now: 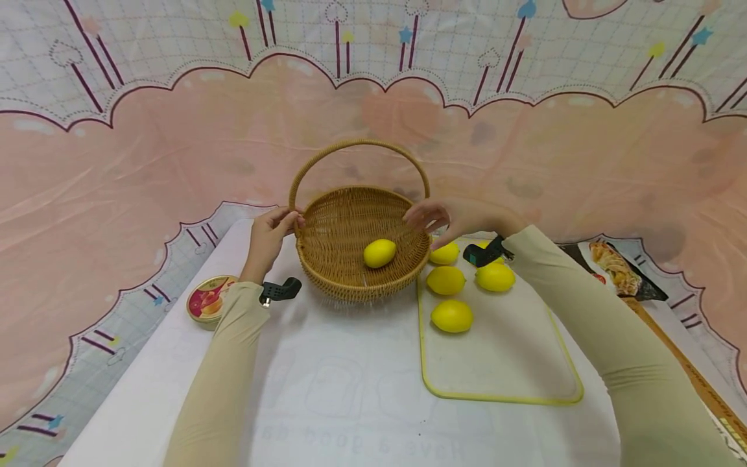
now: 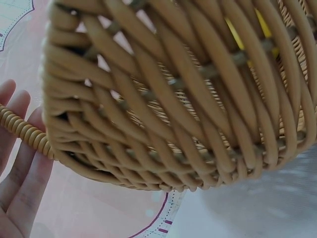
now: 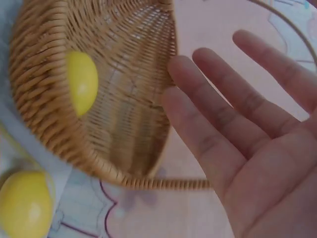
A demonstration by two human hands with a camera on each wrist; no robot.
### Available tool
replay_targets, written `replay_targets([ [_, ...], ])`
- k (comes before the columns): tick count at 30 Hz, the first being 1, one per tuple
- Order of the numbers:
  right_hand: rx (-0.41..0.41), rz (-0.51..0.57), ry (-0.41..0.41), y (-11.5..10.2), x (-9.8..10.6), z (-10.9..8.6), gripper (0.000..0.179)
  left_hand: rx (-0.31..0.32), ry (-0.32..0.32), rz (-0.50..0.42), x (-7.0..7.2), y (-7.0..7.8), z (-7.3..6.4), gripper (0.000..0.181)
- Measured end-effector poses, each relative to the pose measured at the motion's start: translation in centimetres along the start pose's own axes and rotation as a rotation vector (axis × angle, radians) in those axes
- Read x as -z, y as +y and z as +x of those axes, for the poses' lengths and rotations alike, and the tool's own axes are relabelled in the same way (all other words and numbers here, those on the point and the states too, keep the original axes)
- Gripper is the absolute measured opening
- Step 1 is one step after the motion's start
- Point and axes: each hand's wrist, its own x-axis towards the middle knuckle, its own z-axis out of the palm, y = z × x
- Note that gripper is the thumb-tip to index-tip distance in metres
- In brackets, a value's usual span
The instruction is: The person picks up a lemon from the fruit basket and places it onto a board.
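Observation:
A brown wicker basket (image 1: 338,224) with an arched handle (image 1: 358,143) tips its mouth toward me at the back of the table. One lemon (image 1: 379,253) lies inside. At the basket's left side, my left hand (image 1: 270,237) grips the base of the handle; in the left wrist view its fingers (image 2: 37,173) are behind the wrapped handle. My right hand (image 1: 455,215) is at the basket's right rim, holding nothing, and its fingers (image 3: 213,106) are spread in the right wrist view. Several lemons (image 1: 452,316) sit on a pale, yellow-edged cutting board (image 1: 502,370) below that hand.
A round tin (image 1: 204,305) with a red label stands left of my left forearm. On the right, beyond my right sleeve, lies a dark food packet (image 1: 618,269). Patterned cloth (image 1: 233,149) hangs behind the white table (image 1: 338,415).

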Motion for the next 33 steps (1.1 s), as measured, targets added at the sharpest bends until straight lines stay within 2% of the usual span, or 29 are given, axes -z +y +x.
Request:
replay_targets([
  [5,-0.039,0.006,-0.055,-0.1,0.1,3.2,0.065,0.008,0.002,0.006,-0.1,0.1,0.0,0.031],
  [11,-0.088,0.01,-0.077,0.3,0.0,6.4,0.062,0.01,-0.001,0.002,0.0,0.2,-0.1,0.031],
  [15,-0.151,0.029,-0.092,1.0,0.0,8.2,0.058,0.008,-0.005,0.004,0.0,0.2,-0.2,0.031],
  [19,-0.227,0.001,-0.108,2.0,-0.2,9.8,0.056,0.012,-0.005,0.007,-0.1,0.3,-0.2,0.032],
  [24,-0.268,-0.044,-0.11,3.3,-0.7,11.0,0.058,0.014,-0.004,0.018,-0.1,0.3,-0.2,0.031],
  [33,-0.326,-0.062,-0.06,4.5,-1.0,11.9,0.057,0.003,-0.006,0.029,0.0,0.4,-0.2,0.03],
])
